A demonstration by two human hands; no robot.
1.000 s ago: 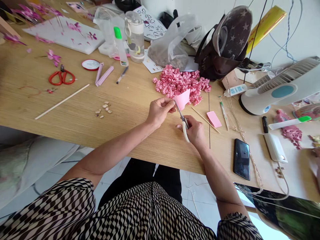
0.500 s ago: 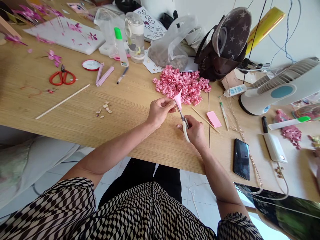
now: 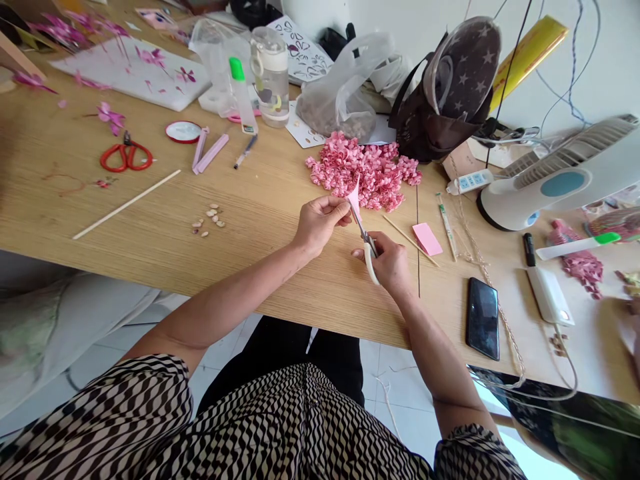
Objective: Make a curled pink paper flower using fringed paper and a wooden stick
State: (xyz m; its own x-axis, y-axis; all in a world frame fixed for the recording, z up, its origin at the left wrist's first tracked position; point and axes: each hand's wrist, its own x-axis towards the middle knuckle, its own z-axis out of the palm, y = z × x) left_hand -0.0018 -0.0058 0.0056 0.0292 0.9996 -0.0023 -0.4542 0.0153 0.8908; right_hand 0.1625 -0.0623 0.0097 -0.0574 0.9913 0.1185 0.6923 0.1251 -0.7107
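Between thumb and fingers, my left hand (image 3: pixel 323 223) pinches a thin pink piece (image 3: pixel 355 198), which looks like paper and tapers to a point at the top. My right hand (image 3: pixel 389 262) is closed around the white handles of a pair of scissors (image 3: pixel 369 257). The scissor blades lie along the pink piece, right beside my left fingertips. Just behind both hands spreads a heap of small curled pink flowers (image 3: pixel 360 167). To the right of my right hand lie a pink rectangle of paper (image 3: pixel 427 239) and a thin wooden stick (image 3: pixel 407 239).
On the left are red-handled scissors (image 3: pixel 126 155), a long pale stick (image 3: pixel 127 204) and several small shells or seeds (image 3: pixel 210 217). A water bottle (image 3: pixel 273 80) and a plastic bag (image 3: pixel 340 100) stand behind. A phone (image 3: pixel 483 319) and a white fan (image 3: pixel 555 177) are on the right.
The pink piece's tip has shifted slightly left and looks narrower between the blades. Both hands keep nearly the same place and grip.
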